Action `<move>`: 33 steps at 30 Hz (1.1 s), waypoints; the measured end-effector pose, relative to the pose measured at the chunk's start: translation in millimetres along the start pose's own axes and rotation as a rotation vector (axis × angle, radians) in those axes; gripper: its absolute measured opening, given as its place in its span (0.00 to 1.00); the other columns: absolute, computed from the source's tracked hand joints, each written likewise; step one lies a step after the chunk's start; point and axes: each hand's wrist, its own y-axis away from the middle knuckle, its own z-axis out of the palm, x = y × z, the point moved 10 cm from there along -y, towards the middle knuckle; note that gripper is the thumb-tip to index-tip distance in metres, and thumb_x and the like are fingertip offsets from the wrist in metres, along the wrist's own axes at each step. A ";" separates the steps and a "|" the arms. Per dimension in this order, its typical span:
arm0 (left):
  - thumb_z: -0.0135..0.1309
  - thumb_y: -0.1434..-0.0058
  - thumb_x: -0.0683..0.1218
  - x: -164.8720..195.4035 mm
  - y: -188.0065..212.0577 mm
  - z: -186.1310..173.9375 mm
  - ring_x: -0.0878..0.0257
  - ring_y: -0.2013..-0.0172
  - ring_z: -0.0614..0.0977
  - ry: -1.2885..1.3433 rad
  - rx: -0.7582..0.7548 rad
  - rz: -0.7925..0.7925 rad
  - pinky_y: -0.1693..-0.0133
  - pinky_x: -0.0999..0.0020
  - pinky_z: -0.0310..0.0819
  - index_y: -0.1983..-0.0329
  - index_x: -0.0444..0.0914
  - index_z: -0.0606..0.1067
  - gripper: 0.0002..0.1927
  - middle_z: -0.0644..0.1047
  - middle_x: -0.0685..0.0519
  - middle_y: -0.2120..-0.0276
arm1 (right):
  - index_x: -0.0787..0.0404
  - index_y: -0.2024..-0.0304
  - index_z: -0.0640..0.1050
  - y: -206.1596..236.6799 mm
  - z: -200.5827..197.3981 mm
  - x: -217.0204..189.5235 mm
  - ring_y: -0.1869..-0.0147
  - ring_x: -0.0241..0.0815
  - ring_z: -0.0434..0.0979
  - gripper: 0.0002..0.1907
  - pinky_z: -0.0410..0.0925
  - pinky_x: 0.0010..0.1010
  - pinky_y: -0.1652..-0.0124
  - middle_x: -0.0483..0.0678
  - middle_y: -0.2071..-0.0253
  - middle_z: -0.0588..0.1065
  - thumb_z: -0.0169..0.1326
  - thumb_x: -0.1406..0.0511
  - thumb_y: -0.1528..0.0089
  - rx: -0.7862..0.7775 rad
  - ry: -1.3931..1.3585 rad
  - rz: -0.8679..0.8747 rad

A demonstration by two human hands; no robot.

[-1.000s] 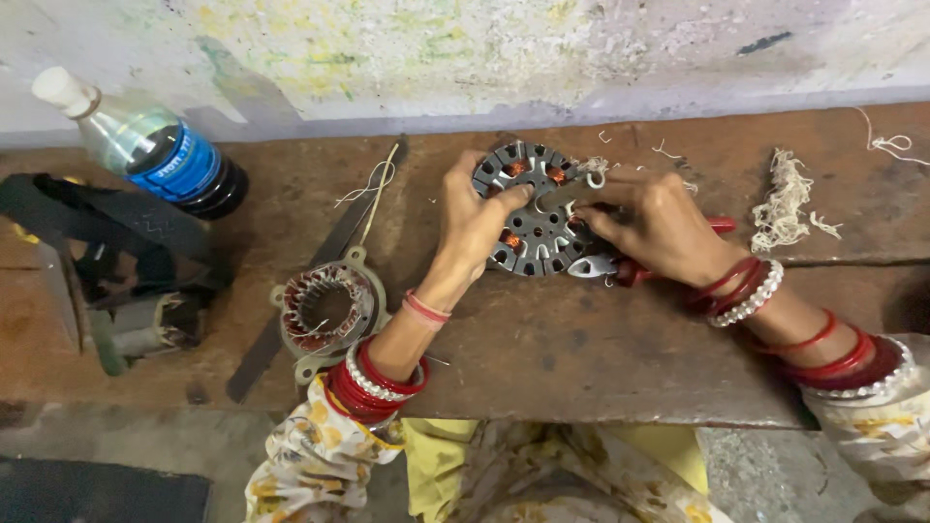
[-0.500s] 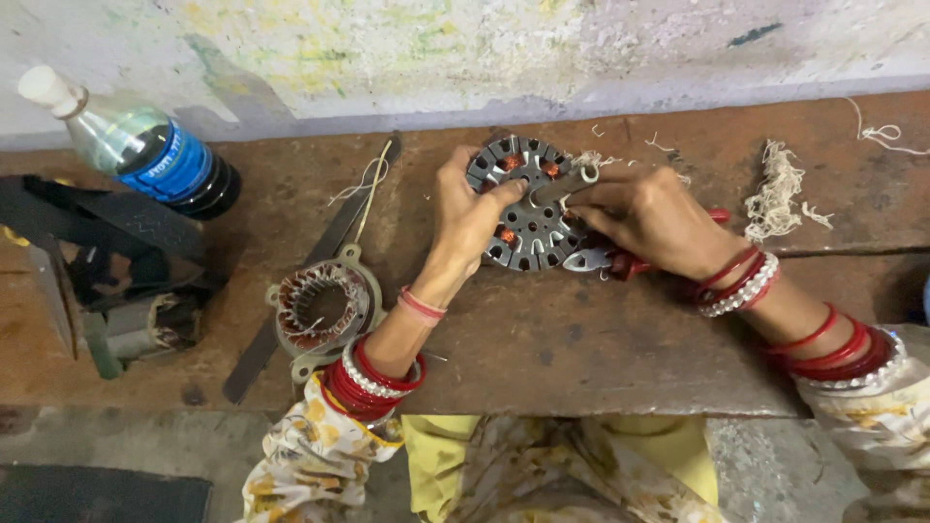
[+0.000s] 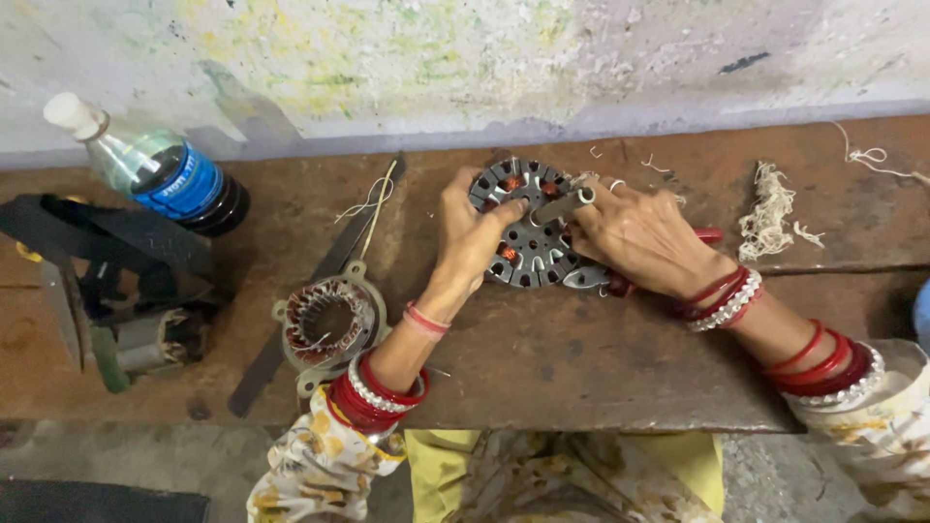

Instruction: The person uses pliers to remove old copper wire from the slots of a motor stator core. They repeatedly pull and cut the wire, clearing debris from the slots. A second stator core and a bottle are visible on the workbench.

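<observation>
A round grey slotted motor stator (image 3: 528,254) with copper coils in some slots lies on the brown workbench (image 3: 581,358). My left hand (image 3: 472,237) grips its left rim, thumb on the centre. My right hand (image 3: 644,237) rests on its right side and holds a short grey metal tube (image 3: 562,205) against the stator's top. Under my right hand a red-handled tool (image 3: 707,235) pokes out, mostly hidden. Both wrists wear red and white bangles.
A second stator with copper windings (image 3: 329,324) sits left of my left arm, on a long dark flat bar (image 3: 320,276). A plastic bottle with a blue label (image 3: 160,174) lies far left above a black device (image 3: 107,281). A tuft of pale thread (image 3: 770,208) lies right.
The view has shifted slightly. My right hand has moved up over the stator's right side and now presses the metal tube at its top; my left hand keeps its grip.
</observation>
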 end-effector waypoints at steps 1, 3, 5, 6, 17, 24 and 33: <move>0.62 0.51 0.32 0.3 0.4 0.2 0.65 0.65 0.81 0.013 0.000 -0.010 0.60 0.68 0.78 0.56 0.30 0.74 0.18 0.81 0.49 0.65 | 0.61 0.65 0.76 1.1 -3.2 -0.9 0.65 0.45 0.80 0.14 0.68 0.38 0.79 0.51 0.61 0.75 0.56 0.56 0.40 0.025 -0.005 0.001; 0.62 0.52 0.32 1.3 0.9 0.5 0.65 0.65 0.82 0.044 0.002 -0.024 0.61 0.68 0.79 0.57 0.30 0.74 0.18 0.81 0.50 0.65 | 0.60 0.65 0.76 3.0 -9.0 -1.2 0.64 0.46 0.80 0.13 0.69 0.39 0.78 0.50 0.62 0.74 0.56 0.57 0.41 0.076 -0.010 -0.001; 0.62 0.51 0.32 8.4 -1.1 1.1 0.66 0.64 0.81 0.012 -0.005 0.024 0.60 0.69 0.78 0.56 0.30 0.74 0.18 0.81 0.50 0.64 | 0.62 0.66 0.76 2.9 -7.8 5.8 0.68 0.45 0.79 0.13 0.68 0.39 0.78 0.51 0.59 0.75 0.56 0.58 0.39 0.061 -0.043 0.026; 0.62 0.51 0.32 9.0 1.6 1.2 0.66 0.64 0.81 -0.002 -0.007 0.031 0.59 0.69 0.78 0.55 0.30 0.74 0.19 0.81 0.50 0.64 | 0.63 0.66 0.76 4.8 -5.9 8.9 0.69 0.45 0.79 0.13 0.68 0.39 0.78 0.51 0.57 0.75 0.57 0.58 0.38 0.039 -0.067 0.039; 0.63 0.51 0.33 4.5 -2.3 -0.9 0.64 0.66 0.82 -0.068 0.009 -0.002 0.62 0.68 0.79 0.56 0.30 0.74 0.18 0.81 0.48 0.65 | 0.62 0.57 0.80 10.0 -10.3 24.6 0.75 0.44 0.74 0.11 0.69 0.35 0.74 0.49 0.62 0.76 0.58 0.62 0.37 0.148 -0.419 0.080; 0.63 0.52 0.33 -0.5 -2.8 1.2 0.64 0.67 0.82 -0.051 0.005 -0.030 0.64 0.67 0.80 0.56 0.30 0.73 0.19 0.81 0.48 0.65 | 0.64 0.54 0.79 7.0 -15.4 11.6 0.63 0.47 0.75 0.13 0.71 0.37 0.64 0.53 0.56 0.72 0.59 0.65 0.39 0.162 -0.540 0.058; 0.63 0.52 0.34 -1.2 -4.1 0.3 0.64 0.65 0.82 -0.092 0.011 -0.008 0.61 0.68 0.79 0.56 0.31 0.74 0.19 0.81 0.49 0.64 | 0.64 0.52 0.80 5.7 -19.1 30.9 0.55 0.50 0.78 0.15 0.72 0.38 0.58 0.55 0.50 0.75 0.61 0.62 0.38 0.334 -0.696 0.222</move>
